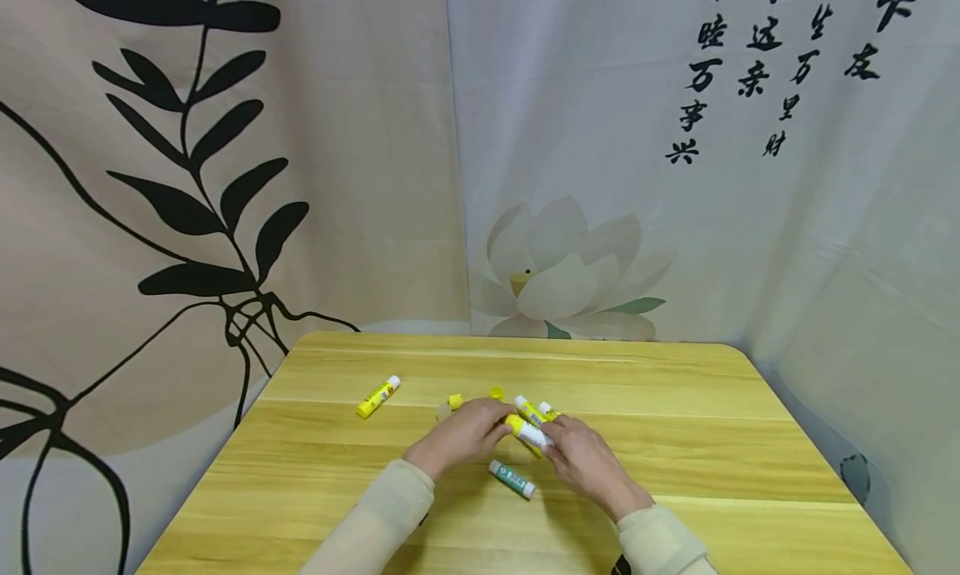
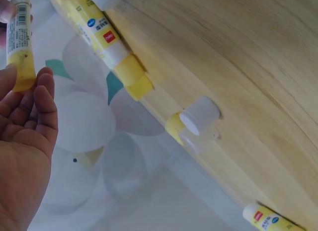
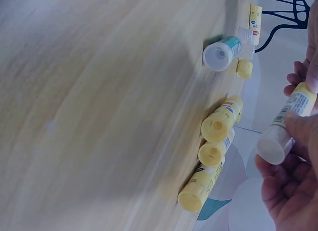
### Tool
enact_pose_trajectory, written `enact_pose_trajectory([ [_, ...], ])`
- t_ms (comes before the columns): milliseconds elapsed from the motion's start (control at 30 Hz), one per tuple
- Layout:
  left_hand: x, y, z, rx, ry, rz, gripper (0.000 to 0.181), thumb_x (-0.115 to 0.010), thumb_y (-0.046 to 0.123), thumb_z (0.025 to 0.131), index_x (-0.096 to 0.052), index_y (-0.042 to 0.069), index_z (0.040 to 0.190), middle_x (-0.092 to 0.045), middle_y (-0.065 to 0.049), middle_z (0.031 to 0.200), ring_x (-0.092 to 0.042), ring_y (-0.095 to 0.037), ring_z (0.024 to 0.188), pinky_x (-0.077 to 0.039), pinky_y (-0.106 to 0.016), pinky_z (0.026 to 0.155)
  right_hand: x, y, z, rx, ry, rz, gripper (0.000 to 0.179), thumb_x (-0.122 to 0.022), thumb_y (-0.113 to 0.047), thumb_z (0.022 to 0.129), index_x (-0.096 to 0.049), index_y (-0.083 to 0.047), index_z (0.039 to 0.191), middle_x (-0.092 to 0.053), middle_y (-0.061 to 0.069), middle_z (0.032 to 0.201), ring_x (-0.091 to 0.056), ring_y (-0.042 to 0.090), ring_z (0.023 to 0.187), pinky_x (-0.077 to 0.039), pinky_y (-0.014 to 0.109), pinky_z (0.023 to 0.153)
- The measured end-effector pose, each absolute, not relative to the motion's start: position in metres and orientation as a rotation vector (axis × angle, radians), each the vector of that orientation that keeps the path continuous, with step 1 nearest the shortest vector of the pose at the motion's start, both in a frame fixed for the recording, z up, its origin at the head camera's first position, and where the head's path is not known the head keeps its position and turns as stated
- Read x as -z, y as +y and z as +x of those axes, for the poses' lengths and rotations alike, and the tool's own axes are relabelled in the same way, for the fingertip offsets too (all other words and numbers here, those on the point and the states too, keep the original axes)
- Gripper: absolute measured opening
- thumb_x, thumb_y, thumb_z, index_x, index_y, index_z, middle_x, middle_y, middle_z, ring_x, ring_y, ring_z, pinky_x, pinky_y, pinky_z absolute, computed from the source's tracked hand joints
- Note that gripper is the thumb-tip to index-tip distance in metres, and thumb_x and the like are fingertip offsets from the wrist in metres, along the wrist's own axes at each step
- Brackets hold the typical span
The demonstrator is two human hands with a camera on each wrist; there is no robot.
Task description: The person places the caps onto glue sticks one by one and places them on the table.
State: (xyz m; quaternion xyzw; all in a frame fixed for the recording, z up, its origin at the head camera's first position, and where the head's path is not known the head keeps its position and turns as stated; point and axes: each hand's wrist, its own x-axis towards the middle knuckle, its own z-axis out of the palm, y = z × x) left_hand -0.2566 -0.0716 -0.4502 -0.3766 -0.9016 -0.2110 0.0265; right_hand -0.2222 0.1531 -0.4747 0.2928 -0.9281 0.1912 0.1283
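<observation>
A yellow and white glue stick point(image 1: 528, 432) is held above the table between both hands. My left hand point(image 1: 470, 433) pinches its yellow end, and my right hand point(image 1: 588, 460) grips its white end. In the left wrist view the glue stick point(image 2: 21, 44) shows a barcode label. Its round white end faces the camera in the right wrist view, where the right thumb lies along the glue stick point(image 3: 288, 119). Just in front of the hands lies a green glue stick point(image 1: 512, 479). Several yellow glue sticks point(image 1: 528, 409) lie close behind and beneath the held one, partly hidden by the hands.
Another yellow glue stick point(image 1: 378, 397) lies at the table's back left. Two small yellow caps, one left point(image 1: 455, 401) and another yellow cap point(image 1: 497, 392) behind the hands, sit on the wooden table point(image 1: 300, 475). A white cap point(image 2: 199, 115) stands near them. Printed curtains hang behind.
</observation>
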Motion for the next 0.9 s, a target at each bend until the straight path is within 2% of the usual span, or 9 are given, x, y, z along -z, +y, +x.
enact_pose_trajectory([
  [233, 0.4487, -0.0752, -0.2572, 0.624, -2.759, -1.162, 0.030, -0.059, 0.017, 0.101, -0.064, 0.002, 0.127, -0.067, -0.002, 0.104, -0.058, -0.008, 0.087, -0.051, -0.024, 0.078, 0.4714, 0.1495, -0.2227, -0.591, -2.733, 0.782, 0.025, -0.072, -0.011, 0.090, -0.069, -0.001, 0.113, -0.067, 0.006, 0.101, -0.061, 0.017, 0.085, -0.054, 0.036, 0.073],
  [367, 0.4487, -0.0750, -0.2565, 0.587, -2.754, -1.143, 0.033, -0.058, 0.016, 0.102, -0.061, -0.001, 0.130, -0.068, -0.009, 0.115, -0.063, -0.018, 0.104, -0.051, -0.032, 0.091, 0.4705, 0.1478, -0.2231, -0.595, -2.733, 0.752, 0.023, -0.073, -0.010, 0.089, -0.069, -0.003, 0.110, -0.066, 0.005, 0.099, -0.060, 0.015, 0.083, -0.053, 0.035, 0.071],
  [500, 0.4495, -0.0737, -0.2563, 0.561, -2.764, -1.114, 0.036, -0.057, 0.017, 0.102, -0.059, -0.001, 0.133, -0.065, -0.012, 0.125, -0.060, -0.026, 0.118, -0.047, -0.038, 0.101, 0.4698, 0.1468, -0.2227, -0.602, -2.740, 0.728, 0.022, -0.073, -0.010, 0.089, -0.070, -0.003, 0.109, -0.066, 0.005, 0.097, -0.059, 0.014, 0.081, -0.052, 0.035, 0.069],
  [900, 0.4505, -0.0702, -0.2552, 0.530, -2.790, -1.082, 0.035, -0.060, 0.016, 0.101, -0.060, 0.000, 0.132, -0.067, -0.010, 0.120, -0.063, -0.022, 0.110, -0.051, -0.034, 0.094, 0.4671, 0.1466, -0.2219, -0.734, -2.855, 0.630, 0.023, -0.073, -0.015, 0.089, -0.071, -0.004, 0.109, -0.063, 0.003, 0.095, -0.056, 0.011, 0.076, -0.048, 0.030, 0.065],
])
